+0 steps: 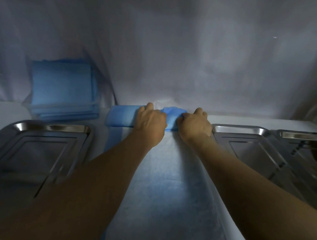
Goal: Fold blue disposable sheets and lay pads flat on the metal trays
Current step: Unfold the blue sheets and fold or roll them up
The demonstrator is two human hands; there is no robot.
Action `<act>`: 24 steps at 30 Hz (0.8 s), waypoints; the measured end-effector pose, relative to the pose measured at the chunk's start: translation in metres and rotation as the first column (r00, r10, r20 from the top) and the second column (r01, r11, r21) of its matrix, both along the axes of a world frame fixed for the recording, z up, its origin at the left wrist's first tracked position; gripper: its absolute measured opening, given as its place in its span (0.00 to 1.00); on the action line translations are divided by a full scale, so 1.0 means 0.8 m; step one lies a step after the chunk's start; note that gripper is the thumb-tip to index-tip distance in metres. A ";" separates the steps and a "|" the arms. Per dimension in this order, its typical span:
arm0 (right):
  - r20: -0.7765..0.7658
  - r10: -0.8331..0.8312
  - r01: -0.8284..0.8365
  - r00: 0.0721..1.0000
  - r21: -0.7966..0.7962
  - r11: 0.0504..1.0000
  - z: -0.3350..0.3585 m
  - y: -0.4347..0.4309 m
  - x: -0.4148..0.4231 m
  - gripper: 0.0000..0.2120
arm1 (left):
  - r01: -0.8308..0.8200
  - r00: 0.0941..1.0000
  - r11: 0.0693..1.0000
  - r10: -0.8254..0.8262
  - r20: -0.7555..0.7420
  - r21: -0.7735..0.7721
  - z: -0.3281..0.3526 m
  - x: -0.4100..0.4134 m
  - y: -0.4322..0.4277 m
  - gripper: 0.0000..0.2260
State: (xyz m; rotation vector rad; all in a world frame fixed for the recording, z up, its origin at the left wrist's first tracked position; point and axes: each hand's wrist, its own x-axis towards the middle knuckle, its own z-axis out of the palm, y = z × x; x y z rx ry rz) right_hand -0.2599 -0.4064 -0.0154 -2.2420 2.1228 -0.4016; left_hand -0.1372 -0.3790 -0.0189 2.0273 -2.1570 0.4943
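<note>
Sheet: blue, spread on the table from 6 o'clock up the middle; far end turned over into a thick band at 12 o'clock.
Left hand: fingers curled over the band, gripping it.
Right hand: just beside, clutching bunched cloth.
Trays: left tray at 9 o'clock, right tray at 3 o'clock, both bare of pads.
Stack: folded blue sheets at 10 o'clock.
Advice: the right side looks crumpled, so smooth it and spread the hands wider to keep the fold even.
</note>
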 end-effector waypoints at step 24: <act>0.097 0.122 -0.138 0.988 0.178 0.974 0.057 0.142 -0.036 0.21 | -0.017 0.929 0.991 0.065 -0.365 0.134 0.038 0.004 0.171 0.12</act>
